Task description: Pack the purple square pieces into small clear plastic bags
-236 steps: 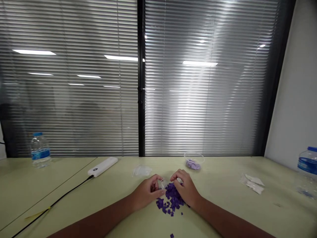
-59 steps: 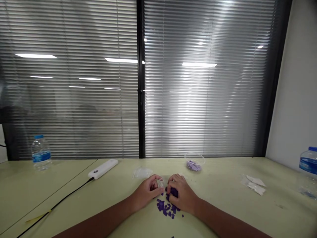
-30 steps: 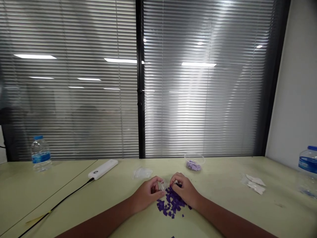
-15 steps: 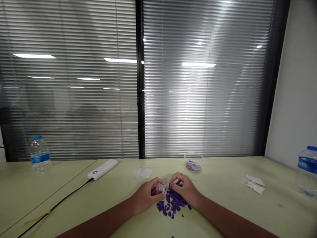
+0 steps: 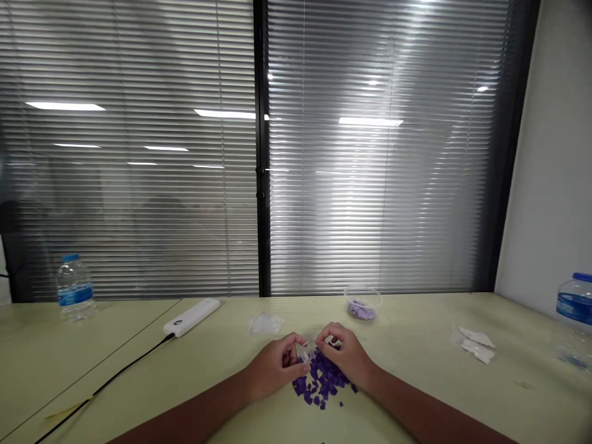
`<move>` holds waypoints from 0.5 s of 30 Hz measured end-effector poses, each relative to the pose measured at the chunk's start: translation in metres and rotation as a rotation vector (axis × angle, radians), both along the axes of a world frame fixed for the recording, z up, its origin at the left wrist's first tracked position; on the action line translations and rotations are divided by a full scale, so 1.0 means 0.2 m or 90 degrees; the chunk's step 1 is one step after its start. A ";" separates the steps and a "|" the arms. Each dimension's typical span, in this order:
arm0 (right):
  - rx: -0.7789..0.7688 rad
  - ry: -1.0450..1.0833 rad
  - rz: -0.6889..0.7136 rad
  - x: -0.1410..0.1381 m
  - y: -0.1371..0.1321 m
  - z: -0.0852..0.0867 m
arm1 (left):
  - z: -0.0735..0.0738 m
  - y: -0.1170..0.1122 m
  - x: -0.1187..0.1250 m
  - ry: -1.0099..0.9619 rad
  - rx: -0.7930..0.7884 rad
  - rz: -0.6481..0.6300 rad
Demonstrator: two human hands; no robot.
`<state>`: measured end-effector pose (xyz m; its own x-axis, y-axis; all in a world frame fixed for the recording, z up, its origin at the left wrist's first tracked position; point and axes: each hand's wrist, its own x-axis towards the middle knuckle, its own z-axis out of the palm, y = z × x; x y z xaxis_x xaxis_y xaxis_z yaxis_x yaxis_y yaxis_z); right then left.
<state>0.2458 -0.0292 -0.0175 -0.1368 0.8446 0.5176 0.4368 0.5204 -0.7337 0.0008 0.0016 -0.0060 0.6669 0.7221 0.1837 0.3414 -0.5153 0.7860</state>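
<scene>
A heap of small dark purple pieces (image 5: 322,381) lies on the pale green table (image 5: 222,376) in front of me. My left hand (image 5: 272,365) is closed, pinching a small clear plastic bag (image 5: 304,352) at the heap's far left edge. My right hand (image 5: 348,357) is closed too, its fingertips pinched together right at the bag's mouth; what they hold is too small to make out. The two hands nearly touch above the heap.
A clear cup of pale purple pieces (image 5: 363,301) stands behind the hands. An empty clear bag (image 5: 264,322), a white power bank (image 5: 192,316) with a black cable (image 5: 111,379), filled small bags (image 5: 474,343) and two water bottles (image 5: 74,287) (image 5: 573,308) lie around.
Two seconds ago my right hand lay flat over the heap; it has since lifted and its pinched fingertips have come to the bag held by my left hand.
</scene>
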 end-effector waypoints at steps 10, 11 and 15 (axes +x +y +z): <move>0.082 -0.237 -0.075 -0.08 -0.07 -0.01 | -0.03 0.02 0.00 -0.010 -0.009 0.003; 0.079 -0.234 -0.087 -0.08 -0.06 -0.02 | -0.03 0.02 0.00 -0.010 -0.010 0.004; 0.061 -0.220 -0.112 -0.07 -0.05 -0.03 | -0.03 0.02 0.00 -0.005 -0.014 0.006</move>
<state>0.2323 -0.0389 -0.0236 -0.1735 0.8206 0.5446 0.7379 0.4746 -0.4800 0.0002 0.0049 -0.0111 0.6588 0.7321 0.1732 0.3397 -0.4949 0.7998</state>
